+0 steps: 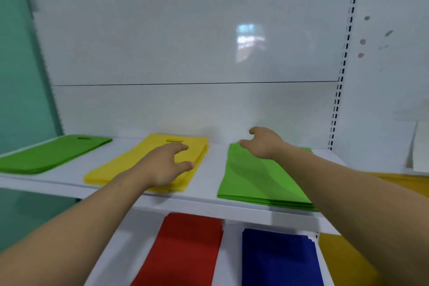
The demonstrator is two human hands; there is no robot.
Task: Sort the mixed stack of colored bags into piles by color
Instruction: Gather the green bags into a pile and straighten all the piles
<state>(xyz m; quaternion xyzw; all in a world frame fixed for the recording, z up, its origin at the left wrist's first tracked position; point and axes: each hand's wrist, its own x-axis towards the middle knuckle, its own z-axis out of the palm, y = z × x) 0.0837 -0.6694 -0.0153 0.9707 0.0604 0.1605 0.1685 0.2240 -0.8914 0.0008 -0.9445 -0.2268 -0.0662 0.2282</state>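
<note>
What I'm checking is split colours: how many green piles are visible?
2. A darker green pile at the upper shelf's left end; a lighter green pile at its right, under the right hand. The arm may hide more.

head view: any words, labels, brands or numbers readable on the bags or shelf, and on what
No readable text anywhere in this view.
Left green bags, yellow bags, right green bags, red bags and blue bags: plain, no print showing.
White back panel: only smudges and a blurred reflection.
</note>
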